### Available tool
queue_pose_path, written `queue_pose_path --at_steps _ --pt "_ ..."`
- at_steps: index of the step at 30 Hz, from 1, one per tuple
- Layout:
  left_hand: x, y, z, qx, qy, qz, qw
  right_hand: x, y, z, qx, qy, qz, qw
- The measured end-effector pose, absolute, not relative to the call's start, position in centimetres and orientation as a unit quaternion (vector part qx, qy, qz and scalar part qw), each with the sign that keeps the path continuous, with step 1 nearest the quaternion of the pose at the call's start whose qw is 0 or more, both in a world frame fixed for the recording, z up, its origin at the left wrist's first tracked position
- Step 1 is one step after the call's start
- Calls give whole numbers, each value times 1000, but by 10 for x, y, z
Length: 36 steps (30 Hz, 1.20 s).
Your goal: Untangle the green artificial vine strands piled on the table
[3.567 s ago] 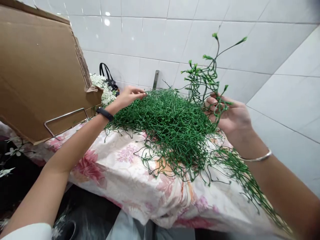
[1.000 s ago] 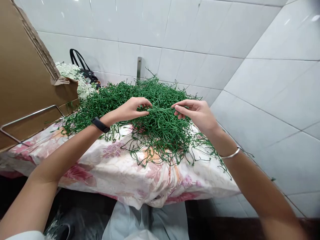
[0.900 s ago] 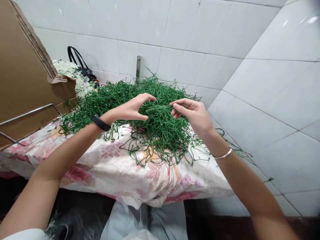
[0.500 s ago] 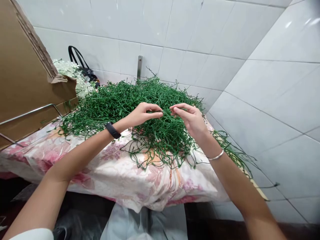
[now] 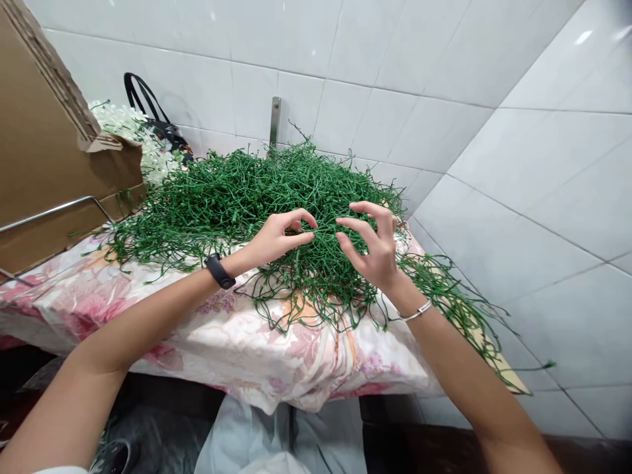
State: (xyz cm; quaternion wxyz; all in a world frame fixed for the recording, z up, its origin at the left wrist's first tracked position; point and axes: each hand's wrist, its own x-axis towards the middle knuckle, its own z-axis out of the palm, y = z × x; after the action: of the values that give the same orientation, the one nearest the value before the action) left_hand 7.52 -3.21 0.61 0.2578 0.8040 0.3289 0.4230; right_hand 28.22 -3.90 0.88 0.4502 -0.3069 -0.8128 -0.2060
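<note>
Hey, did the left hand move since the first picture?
Yes, rightward and lower: the left hand was left of the metal strip; now it reaches right of it, farther below.

Rear wall (image 5: 306, 39) clad in glossy white tile with thin grey joints, filling the upper frame; meets right wall (image 5: 557, 197) of similar tile along a corner line slanting from upper right down toward centre right, with bright light reflections (image 5: 583, 37) at far upper right. Upright metal strip (image 5: 275, 122) against the rear wall, upper centre; dark handbag (image 5: 170, 137) to its left, brown cardboard (image 5: 39, 125) at left edge. Table under a white floral tablecloth (image 5: 217, 355) (pink, purple, orange) crosses the middle and lower frame; area beneath dark, detail unreadable.
</note>
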Motion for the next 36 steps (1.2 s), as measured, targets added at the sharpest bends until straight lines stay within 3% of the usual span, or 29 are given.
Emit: queue_pose_path --at_steps 4,9,16,23,31,36 --pt "76 -34 5 795 339 445 235 283 -40 3 -290 -811 -273 428" --pt "73 -37 5 816 322 430 212 278 -43 -2 -317 -824 -180 434" --pt "75 -42 1 859 338 380 61 269 -49 -4 -334 -850 -117 391" --pt "78 -44 -5 865 329 378 11 269 -45 -9 -306 -863 -168 365" --pt "78 -28 -27 877 268 324 -233 275 -40 -7 -272 -857 -276 340" --pt "75 -40 -25 858 278 360 -237 274 -38 -8 -295 -851 -265 344"
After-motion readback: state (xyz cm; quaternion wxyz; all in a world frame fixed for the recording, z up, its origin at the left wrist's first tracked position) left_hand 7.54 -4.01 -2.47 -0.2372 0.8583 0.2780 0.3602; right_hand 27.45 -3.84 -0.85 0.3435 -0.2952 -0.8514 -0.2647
